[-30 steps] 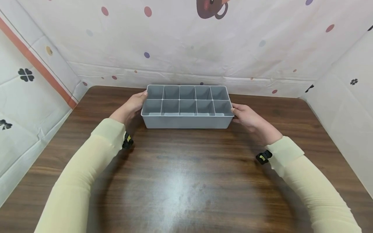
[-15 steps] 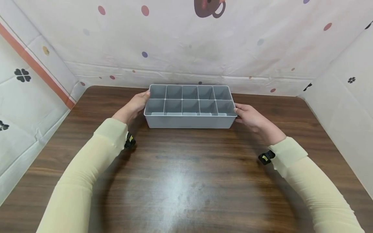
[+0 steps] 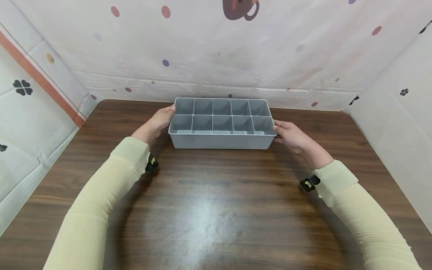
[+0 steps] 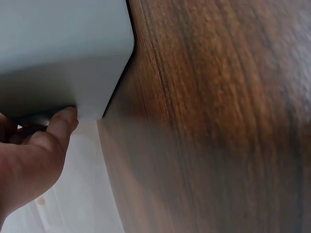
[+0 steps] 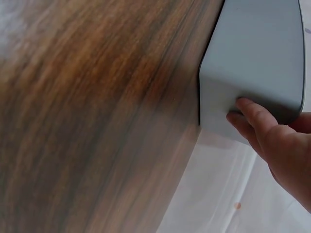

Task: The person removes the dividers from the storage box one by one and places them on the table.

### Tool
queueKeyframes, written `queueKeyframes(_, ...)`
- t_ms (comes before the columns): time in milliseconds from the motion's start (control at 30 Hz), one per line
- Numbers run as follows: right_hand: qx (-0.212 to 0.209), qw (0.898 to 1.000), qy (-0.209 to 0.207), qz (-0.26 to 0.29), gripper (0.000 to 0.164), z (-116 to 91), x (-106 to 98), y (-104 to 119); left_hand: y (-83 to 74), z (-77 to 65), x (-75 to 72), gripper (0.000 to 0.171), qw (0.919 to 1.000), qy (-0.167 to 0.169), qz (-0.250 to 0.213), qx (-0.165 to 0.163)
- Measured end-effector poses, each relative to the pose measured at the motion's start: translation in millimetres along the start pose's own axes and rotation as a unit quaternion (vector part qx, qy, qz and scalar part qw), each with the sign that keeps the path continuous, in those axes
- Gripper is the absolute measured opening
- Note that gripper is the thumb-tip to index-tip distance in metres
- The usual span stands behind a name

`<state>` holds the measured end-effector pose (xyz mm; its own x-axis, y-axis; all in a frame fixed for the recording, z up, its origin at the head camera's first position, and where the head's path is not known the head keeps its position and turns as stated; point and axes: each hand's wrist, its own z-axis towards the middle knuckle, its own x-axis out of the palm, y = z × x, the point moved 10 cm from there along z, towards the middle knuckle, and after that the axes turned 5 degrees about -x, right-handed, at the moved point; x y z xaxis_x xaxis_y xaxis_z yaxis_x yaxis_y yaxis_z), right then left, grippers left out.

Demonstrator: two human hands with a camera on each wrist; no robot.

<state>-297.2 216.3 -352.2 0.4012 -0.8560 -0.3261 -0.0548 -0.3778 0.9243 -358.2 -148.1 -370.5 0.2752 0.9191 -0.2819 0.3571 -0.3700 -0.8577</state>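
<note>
Pale yellow sleeves, black wrist cameras

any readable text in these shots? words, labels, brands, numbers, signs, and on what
No readable text in any view.
Gray divided tray: none visible.
Left wrist device and right wrist device: yellow patches, too small to tell if lettered.
Patterned wall covering: dots and pictures, no words seen.

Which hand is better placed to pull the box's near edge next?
Probably the right hand: it holds its end of the box close to the near edge, while the left hand grips farther back.
</note>
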Motion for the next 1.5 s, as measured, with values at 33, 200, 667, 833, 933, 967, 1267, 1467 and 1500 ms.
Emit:
queueKeyframes(33, 0.000, 1.000, 0.001, -0.001, 0.054, -0.8, 0.0, 0.2, 0.0, -0.1, 0.4, 0.056, 1.0000, 0.000, 0.002, 0.000)
queueKeyframes(200, -0.002, 1.000, 0.003, -0.005, 0.054, -3.5, -0.1, 0.5, -1.2, 0.7, 2.4, 0.056, 1.0000, 0.002, 0.005, 0.003)
queueKeyframes(667, 0.004, 1.000, -0.007, -0.004, 0.054, -9.2, -2.5, -3.9, -0.7, 1.5, 4.8, 0.056, 0.9997, -0.006, 0.022, -0.011)
queueKeyframes(833, 0.004, 1.000, -0.006, -0.007, 0.054, -11.1, -4.0, -5.3, -0.3, 1.4, 6.6, 0.055, 0.9998, -0.004, 0.018, -0.009)
queueKeyframes(933, 0.002, 1.000, -0.004, -0.008, 0.055, -10.9, -3.3, -4.7, -1.2, 0.6, 6.5, 0.055, 0.9999, -0.003, 0.011, -0.006)
queueKeyframes(967, 0.002, 1.000, -0.004, -0.007, 0.055, -10.8, -2.9, -4.3, -1.4, 0.6, 6.2, 0.055, 0.9999, -0.003, 0.010, -0.005)
queueKeyframes(1267, 0.008, 1.000, -0.007, -0.019, 0.054, -13.5, -1.6, -2.6, -5.0, 1.2, 7.9, 0.055, 0.9999, 0.006, 0.006, 0.007)
queueKeyframes(1467, 0.012, 1.000, -0.008, -0.020, 0.054, -14.2, -1.4, -2.7, -3.8, 3.0, 7.8, 0.055, 1.0000, 0.000, 0.008, 0.004)
queueKeyframes(1500, 0.013, 1.000, -0.009, -0.020, 0.054, -14.1, -1.8, -3.0, -4.0, 3.3, 7.8, 0.055, 1.0000, -0.002, 0.006, 0.006)
